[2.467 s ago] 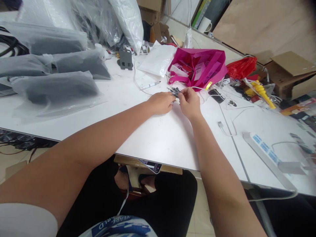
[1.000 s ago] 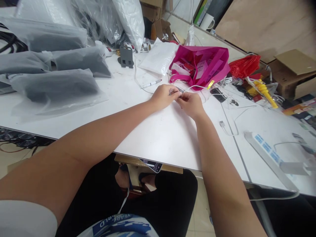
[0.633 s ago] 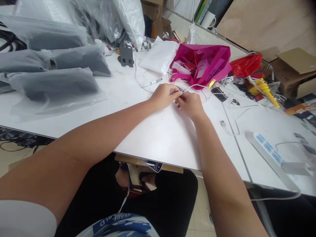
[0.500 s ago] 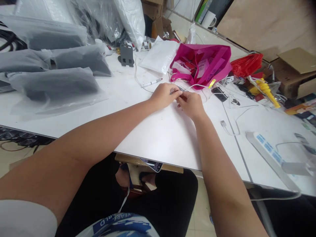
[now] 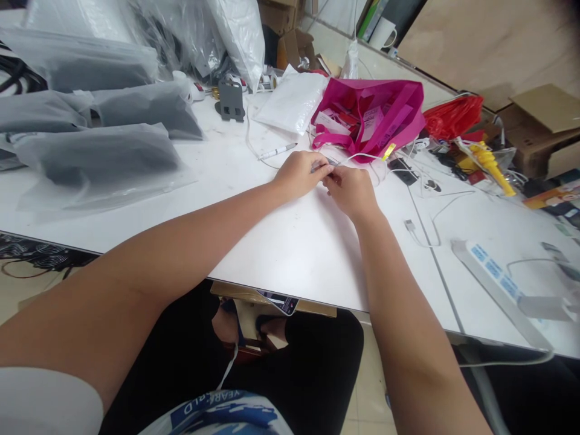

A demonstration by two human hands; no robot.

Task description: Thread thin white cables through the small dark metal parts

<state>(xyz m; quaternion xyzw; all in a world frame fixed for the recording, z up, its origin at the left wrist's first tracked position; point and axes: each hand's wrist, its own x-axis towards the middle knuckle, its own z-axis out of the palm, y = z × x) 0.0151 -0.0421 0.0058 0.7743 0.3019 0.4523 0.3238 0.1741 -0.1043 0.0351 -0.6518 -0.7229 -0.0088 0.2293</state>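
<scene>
Over the white table [image 5: 290, 241], my left hand [image 5: 299, 174] and my right hand [image 5: 352, 188] meet at their fingertips. Both are closed in a pinch around something small and greyish, mostly hidden by the fingers, too small to make out. A white cable [image 5: 362, 155] runs close behind my right hand. Just beyond my left hand lies a white pen [image 5: 277, 151] with a dark tip. The magenta bag [image 5: 399, 115], open and filled with papers and red items, stands behind my hands.
Grey items in clear plastic bags [image 5: 104, 157] cover the left. A dark grey stand [image 5: 231, 101] and white padded envelope [image 5: 292, 99] are at the back. On the right lie a power strip [image 5: 498, 284], a USB plug [image 5: 409, 226] and a yellow object [image 5: 492, 166].
The fingers of my right hand have shifted slightly against those of my left hand. Both hands stay in nearly the same place.
</scene>
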